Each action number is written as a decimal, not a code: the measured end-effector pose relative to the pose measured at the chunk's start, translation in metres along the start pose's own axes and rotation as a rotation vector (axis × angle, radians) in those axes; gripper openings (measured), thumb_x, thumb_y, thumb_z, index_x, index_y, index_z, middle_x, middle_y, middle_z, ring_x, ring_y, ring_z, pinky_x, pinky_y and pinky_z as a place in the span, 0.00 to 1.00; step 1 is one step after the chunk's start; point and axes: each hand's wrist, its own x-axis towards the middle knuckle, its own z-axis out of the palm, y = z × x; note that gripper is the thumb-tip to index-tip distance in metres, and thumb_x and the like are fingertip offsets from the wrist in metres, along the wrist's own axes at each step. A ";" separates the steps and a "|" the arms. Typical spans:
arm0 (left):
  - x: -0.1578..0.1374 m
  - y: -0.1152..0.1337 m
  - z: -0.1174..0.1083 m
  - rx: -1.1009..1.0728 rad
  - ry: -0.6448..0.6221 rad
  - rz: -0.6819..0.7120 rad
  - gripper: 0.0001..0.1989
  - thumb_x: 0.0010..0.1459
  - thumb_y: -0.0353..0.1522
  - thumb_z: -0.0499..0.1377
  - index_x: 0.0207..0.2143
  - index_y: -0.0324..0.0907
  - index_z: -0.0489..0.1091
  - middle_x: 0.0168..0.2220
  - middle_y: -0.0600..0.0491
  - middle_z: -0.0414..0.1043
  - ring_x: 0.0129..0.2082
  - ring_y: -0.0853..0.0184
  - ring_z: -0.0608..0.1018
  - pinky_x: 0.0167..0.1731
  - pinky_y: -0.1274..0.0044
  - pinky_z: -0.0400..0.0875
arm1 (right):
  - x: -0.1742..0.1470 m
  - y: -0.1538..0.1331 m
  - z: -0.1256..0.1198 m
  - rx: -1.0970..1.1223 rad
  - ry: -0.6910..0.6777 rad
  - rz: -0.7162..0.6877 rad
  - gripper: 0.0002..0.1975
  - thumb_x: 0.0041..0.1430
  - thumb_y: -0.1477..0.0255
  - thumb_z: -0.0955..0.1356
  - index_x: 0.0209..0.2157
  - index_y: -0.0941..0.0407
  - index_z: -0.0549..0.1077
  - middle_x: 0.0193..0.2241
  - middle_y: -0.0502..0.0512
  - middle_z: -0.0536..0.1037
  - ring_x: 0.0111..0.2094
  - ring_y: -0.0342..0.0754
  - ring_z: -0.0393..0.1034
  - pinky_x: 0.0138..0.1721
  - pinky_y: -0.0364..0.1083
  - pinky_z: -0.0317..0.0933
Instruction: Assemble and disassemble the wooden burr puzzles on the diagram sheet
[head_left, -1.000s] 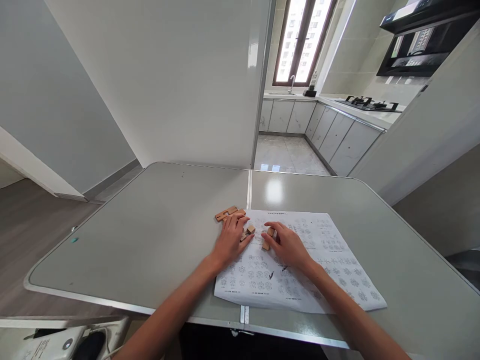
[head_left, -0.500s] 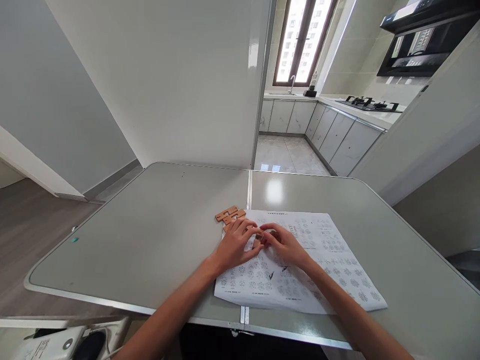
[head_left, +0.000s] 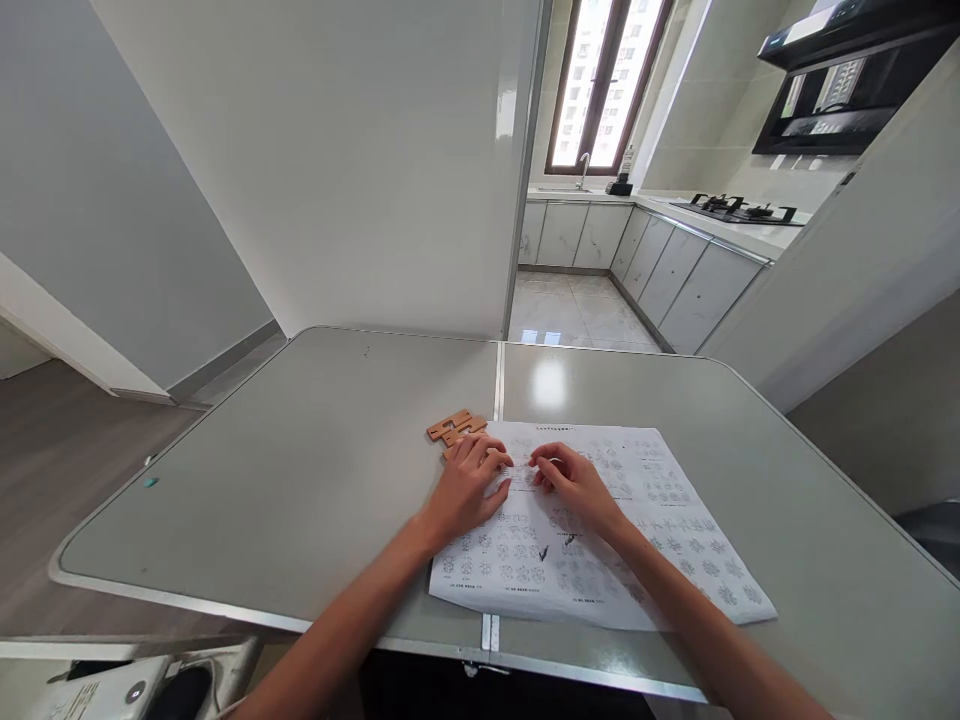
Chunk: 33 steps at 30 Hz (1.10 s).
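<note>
Several flat wooden puzzle pieces (head_left: 456, 426) with notches and cut-outs lie together at the upper left corner of a printed paper sheet (head_left: 600, 560). My left hand (head_left: 471, 487) rests over the sheet's left side, its fingertips beside and partly covering the nearest pieces. Thumb and fingers are apart, with a gap between them. Over the middle of the sheet is my right hand (head_left: 576, 488), its fingers curled and the thumb close to the index fingertip. Whatever may be between those fingertips is too small to make out. Rows of small diagrams cover the sheet.
The grey folding table (head_left: 300, 480) has a metal seam (head_left: 499, 385) down its middle. A small teal object (head_left: 151, 482) sits near its left edge. White equipment (head_left: 112, 690) stands below at the lower left. A partition wall (head_left: 375, 170) rises behind the table.
My hands have moved apart from each other, where their fingertips met around a small brownish thing. The left has shifted slightly left, the right slightly right.
</note>
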 end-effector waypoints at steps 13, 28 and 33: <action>-0.012 0.018 0.014 -0.067 -0.121 0.177 0.08 0.64 0.27 0.54 0.43 0.45 0.71 0.25 0.58 0.77 0.23 0.68 0.80 0.23 0.79 0.67 | -0.010 0.001 0.013 -0.495 -0.131 -0.252 0.07 0.66 0.69 0.64 0.40 0.51 0.75 0.27 0.50 0.77 0.27 0.48 0.69 0.32 0.45 0.61; -0.014 0.016 0.015 -0.031 -0.141 0.194 0.07 0.63 0.27 0.54 0.41 0.44 0.71 0.25 0.57 0.78 0.24 0.67 0.81 0.24 0.79 0.68 | -0.014 -0.002 0.016 -0.610 -0.152 -0.256 0.09 0.65 0.73 0.64 0.41 0.52 0.76 0.26 0.47 0.79 0.26 0.46 0.70 0.32 0.43 0.57; -0.014 0.017 0.014 -0.060 -0.116 0.192 0.06 0.64 0.28 0.54 0.41 0.44 0.70 0.26 0.57 0.78 0.24 0.67 0.82 0.24 0.79 0.69 | -0.014 0.001 0.017 -0.631 -0.165 -0.257 0.11 0.63 0.74 0.64 0.43 0.51 0.76 0.25 0.47 0.79 0.26 0.47 0.71 0.32 0.43 0.57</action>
